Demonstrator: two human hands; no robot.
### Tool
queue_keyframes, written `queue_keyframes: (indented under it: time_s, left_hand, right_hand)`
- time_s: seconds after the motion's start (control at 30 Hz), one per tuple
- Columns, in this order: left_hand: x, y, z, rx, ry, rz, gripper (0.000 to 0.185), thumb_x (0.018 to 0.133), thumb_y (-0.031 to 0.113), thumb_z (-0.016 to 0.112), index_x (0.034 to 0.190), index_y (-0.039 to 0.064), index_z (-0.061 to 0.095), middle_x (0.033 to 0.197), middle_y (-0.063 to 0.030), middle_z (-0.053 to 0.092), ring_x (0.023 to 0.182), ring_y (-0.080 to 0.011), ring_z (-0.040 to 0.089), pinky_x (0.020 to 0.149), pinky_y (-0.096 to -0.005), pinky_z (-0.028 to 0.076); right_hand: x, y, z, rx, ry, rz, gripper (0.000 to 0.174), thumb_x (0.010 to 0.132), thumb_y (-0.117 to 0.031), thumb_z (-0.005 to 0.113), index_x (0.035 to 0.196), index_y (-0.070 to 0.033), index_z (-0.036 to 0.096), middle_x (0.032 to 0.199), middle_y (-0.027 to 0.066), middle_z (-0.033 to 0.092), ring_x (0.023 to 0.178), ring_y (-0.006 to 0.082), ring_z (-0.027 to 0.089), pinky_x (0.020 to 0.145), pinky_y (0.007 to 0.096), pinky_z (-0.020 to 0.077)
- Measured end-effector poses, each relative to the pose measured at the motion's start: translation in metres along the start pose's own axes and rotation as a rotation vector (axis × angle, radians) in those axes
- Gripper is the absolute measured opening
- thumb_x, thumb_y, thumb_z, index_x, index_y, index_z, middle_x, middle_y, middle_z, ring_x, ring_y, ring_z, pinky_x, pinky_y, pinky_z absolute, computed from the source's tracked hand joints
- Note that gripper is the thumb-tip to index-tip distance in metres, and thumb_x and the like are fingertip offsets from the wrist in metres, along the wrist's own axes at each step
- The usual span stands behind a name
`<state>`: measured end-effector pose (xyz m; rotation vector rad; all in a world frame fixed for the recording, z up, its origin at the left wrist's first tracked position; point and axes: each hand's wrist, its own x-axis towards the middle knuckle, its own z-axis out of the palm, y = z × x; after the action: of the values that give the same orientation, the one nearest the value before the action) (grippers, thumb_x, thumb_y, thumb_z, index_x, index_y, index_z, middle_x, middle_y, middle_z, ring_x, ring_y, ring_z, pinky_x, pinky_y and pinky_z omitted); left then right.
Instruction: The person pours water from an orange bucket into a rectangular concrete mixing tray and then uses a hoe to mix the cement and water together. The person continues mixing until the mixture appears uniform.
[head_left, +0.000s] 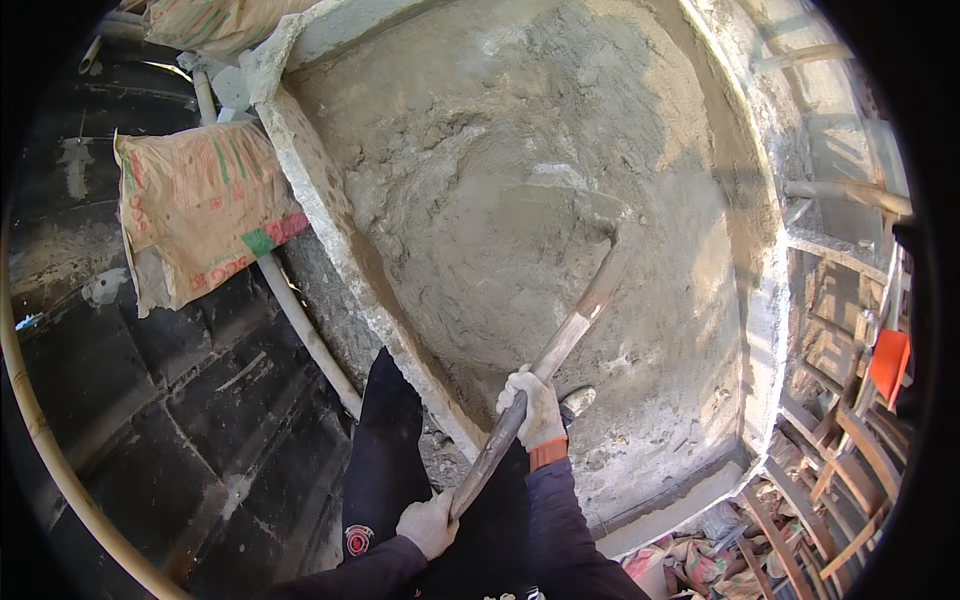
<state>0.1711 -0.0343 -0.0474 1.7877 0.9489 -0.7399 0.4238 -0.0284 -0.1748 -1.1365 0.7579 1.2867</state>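
Observation:
Wet grey mortar (450, 225) lies in a large mixing trough, whose cement-crusted wall (330, 202) runs along the near left side. A long wooden handle (574, 330) slants down over the trough towards me; the tool head at its far end is mostly sunk in the mortar, so its kind is hard to tell. My left hand (429, 525), in a whitish work glove, is closed around the handle's near end. Further up the shaft, my right hand (534, 409), gloved alike with an orange cuff, grips it too. A shoe tip (579, 401) shows beside my right wrist, inside the trough.
A printed paper cement bag (206, 217) leans at the trough's left wall, over a pole (307, 330). Dark panels (202, 405) cover the left side. Beyond the right wall are wooden slats (810, 517) and an orange object (889, 366). Crumpled bags (694, 562) lie at the lower right.

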Motion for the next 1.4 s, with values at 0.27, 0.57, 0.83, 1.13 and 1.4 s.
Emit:
queue_keyframes:
  time_s: [0.27,0.57,0.83,1.13,1.4]
  left_hand:
    - [0.183,-0.007,-0.119,0.038,0.252,-0.042,0.035,0.091,0.024,0.067,0.116,0.004,0.053,0.081,-0.0238,0.070,0.077,-0.0441,0.070,0.069,-0.0536,0.055]
    - [0.078,0.075,0.041,-0.354,0.072,-0.386,0.053,0.090,0.026,0.069,0.126,-0.002,0.043,0.092,-0.0289,0.069,0.087,-0.0479,0.070,0.077,-0.0539,0.056]
    - [-0.035,0.155,0.150,-0.406,-0.437,-0.207,0.086,0.091,0.044,0.071,0.139,-0.013,0.029,0.097,-0.0373,0.067,0.084,-0.0491,0.072,0.077,-0.0523,0.059]
    - [0.128,0.078,0.026,-0.081,0.067,-0.016,0.036,0.091,0.023,0.066,0.121,0.008,0.052,0.091,-0.0236,0.071,0.079,-0.0457,0.070,0.072,-0.0555,0.057]
    - [0.213,0.027,-0.114,0.104,-0.016,0.015,0.034,0.084,0.021,0.066,0.110,0.005,0.051,0.090,-0.0265,0.071,0.091,-0.0480,0.069,0.081,-0.0564,0.053]
  right_hand:
    - [0.240,-0.062,0.131,-0.047,-0.266,-0.040,0.016,0.085,-0.016,0.073,0.086,-0.013,0.058,0.067,0.0015,0.057,0.054,0.0185,0.057,0.051,0.0353,0.0508]
    - [0.145,0.023,0.037,-0.423,-0.235,0.250,0.020,0.081,-0.013,0.078,0.085,-0.011,0.058,0.067,0.0026,0.058,0.052,0.0173,0.057,0.047,0.0338,0.0483]
    - [-0.051,-0.023,-0.082,-0.576,-0.092,0.150,0.030,0.081,-0.008,0.075,0.104,-0.006,0.056,0.070,0.0020,0.057,0.052,0.0145,0.058,0.046,0.0307,0.0476]
    - [0.087,-0.117,-0.015,-0.169,0.003,-0.191,0.015,0.085,-0.012,0.072,0.084,-0.010,0.057,0.066,0.0016,0.054,0.052,0.0182,0.055,0.049,0.0352,0.0479]
    - [0.235,-0.078,0.037,0.012,-0.103,-0.192,0.014,0.085,-0.014,0.073,0.089,-0.011,0.060,0.067,0.0036,0.056,0.054,0.0206,0.056,0.052,0.0359,0.0490]
